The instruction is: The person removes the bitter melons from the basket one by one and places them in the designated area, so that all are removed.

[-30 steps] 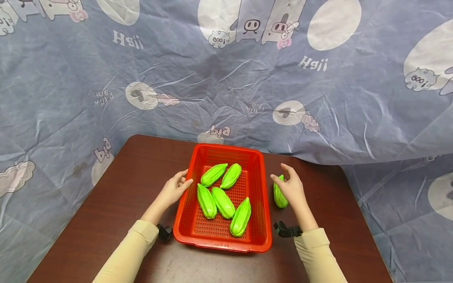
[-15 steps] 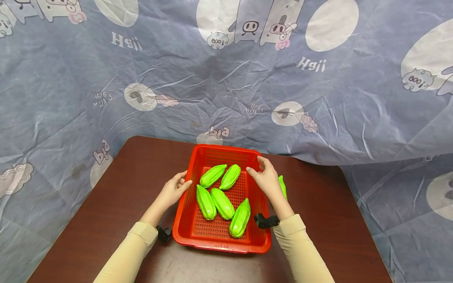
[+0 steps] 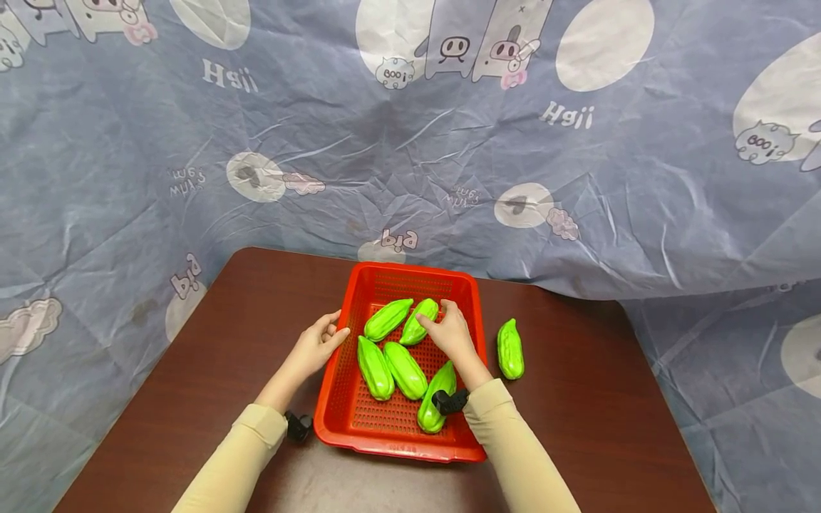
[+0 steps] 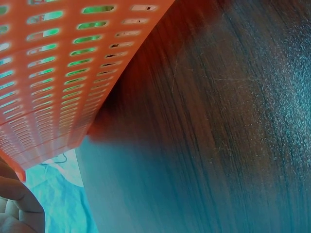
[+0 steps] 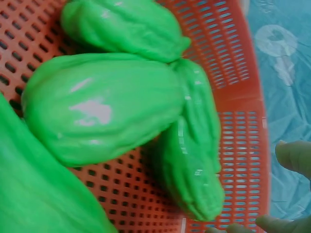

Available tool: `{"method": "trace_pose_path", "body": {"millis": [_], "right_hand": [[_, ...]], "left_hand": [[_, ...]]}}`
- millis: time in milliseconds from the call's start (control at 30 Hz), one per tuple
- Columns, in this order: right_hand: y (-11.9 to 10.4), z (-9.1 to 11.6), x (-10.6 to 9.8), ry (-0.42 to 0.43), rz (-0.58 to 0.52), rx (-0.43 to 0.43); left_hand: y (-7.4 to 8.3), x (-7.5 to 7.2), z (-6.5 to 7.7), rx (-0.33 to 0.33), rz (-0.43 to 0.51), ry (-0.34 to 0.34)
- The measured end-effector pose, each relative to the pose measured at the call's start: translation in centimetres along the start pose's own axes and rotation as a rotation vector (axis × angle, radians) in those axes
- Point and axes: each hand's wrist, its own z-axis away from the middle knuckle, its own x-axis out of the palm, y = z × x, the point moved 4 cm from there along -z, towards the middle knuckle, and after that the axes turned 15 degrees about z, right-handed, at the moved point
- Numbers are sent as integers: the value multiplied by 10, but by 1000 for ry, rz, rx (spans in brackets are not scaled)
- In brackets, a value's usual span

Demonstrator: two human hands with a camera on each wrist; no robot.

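Note:
In the head view a red perforated plastic basket [image 3: 385,447] holds several glossy green ridged gourds, pointed at one end. My left hand [image 3: 316,343] grips the basket's left rim, thumb over the edge; its curled fingers [image 4: 22,204] show at the lower left of the left wrist view. Inside the basket area my right hand [image 3: 452,336] hovers at the back-right gourd [image 3: 412,333], thumb and fingers apart, with no grip visible. Large gourds fill the right wrist view, one gourd [image 5: 102,109] at its middle. My right forearm and wrist strap partly cover the front-right gourd [image 3: 428,420].
One more green gourd [image 3: 510,349] lies on the dark brown table [image 3: 571,399], right of the basket. A blue-grey cartoon-printed cloth [image 3: 385,178] hangs behind and around the table.
My right hand has moved left from beside the gourd on the table, across the basket's right rim, to over the gourds inside. My left hand stays at the left rim.

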Motion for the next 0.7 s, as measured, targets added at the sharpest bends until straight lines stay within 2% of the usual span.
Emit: {"method": "trace_pose_path", "body": {"millis": [500,700], "right_hand": [[8,-9,26,-63,62,53],[7,-14,31,-57,98,91]], "left_hand": [[-2,1,2,-19,4,0],[1,3,1,-12,19,5]]}}
